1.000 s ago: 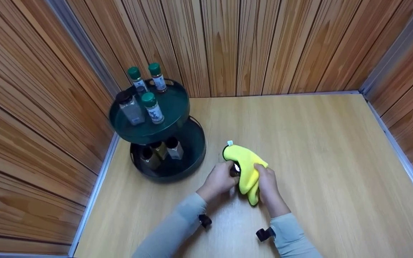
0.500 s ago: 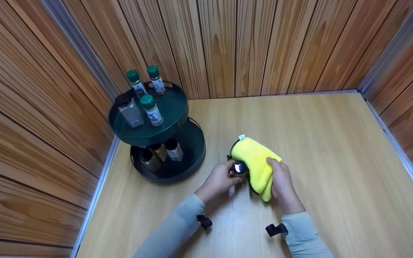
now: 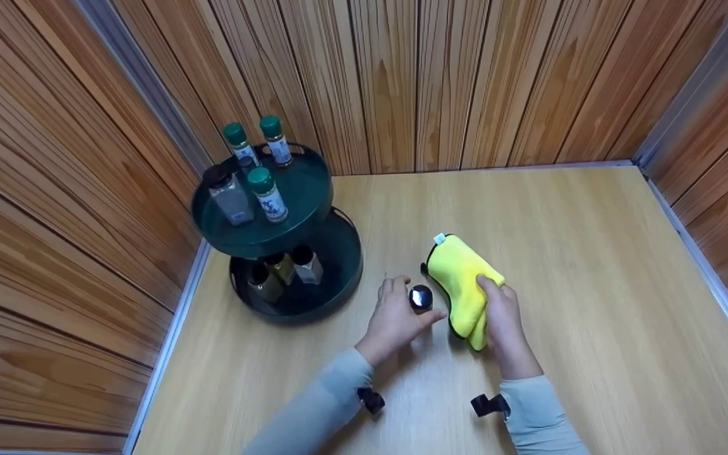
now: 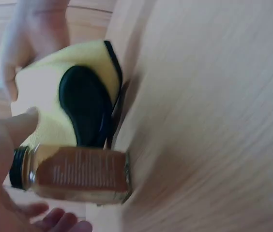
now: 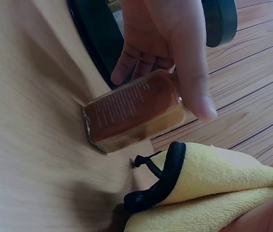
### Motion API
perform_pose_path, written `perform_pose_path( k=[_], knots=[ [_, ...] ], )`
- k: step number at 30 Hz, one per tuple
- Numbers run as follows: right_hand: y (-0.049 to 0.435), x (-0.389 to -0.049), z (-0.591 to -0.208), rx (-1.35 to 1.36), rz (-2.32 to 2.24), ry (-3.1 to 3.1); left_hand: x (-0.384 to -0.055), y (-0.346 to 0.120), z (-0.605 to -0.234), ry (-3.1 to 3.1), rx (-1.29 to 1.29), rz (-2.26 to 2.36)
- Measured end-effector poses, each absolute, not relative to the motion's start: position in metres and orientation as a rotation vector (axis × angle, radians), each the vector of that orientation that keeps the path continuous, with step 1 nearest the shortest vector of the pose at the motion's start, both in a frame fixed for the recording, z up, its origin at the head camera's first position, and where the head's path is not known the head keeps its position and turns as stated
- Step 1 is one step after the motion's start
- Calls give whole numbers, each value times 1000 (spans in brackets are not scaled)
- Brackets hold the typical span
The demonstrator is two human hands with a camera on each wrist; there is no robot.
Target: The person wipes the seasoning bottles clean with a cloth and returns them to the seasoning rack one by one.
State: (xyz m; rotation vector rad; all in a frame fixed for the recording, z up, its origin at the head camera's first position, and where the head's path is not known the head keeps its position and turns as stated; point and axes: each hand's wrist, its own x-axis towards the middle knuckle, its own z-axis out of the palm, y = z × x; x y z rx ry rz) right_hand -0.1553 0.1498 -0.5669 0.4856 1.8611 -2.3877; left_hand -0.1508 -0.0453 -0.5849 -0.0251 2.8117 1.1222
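Note:
A glass spice bottle with a black lid and reddish-brown contents stands upright on the table; its printed label shows in the left wrist view. My left hand is around it with thumb and fingers spread apart, thumb on the near right side. To the right, my right hand grips a folded yellow cloth with black edging and a small white tag. A gap separates the cloth from the bottle. The right wrist view shows the cloth's black hanging loop facing the bottle.
A dark green two-tier round rack stands to the left. Green-capped bottles and a larger dark-lidded jar occupy its upper tier, several jars its lower one. Wood-panelled walls enclose the table.
My right hand has drawn the cloth right, away from the bottle. The left hand's fingers have loosened from around the bottle and spread; the bottle now stands by itself.

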Motion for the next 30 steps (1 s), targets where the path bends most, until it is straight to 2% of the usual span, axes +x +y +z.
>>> perform_pose_path(
  k=[13,19,24,30],
  knots=[
    [140,-153,-566,447,-2402,1872,-151,-41,-580,2779,-141,1215],
    [137,-151,-561,424,-2358,1888,-155,-48,-575,2739,-51,1257],
    [130,-147,-555,297,-2382,1865,-156,-55,-572,2700,34,1292],
    [119,-143,-572,156,-2285,1979,-156,-58,-571,2747,125,1263]
  ],
)
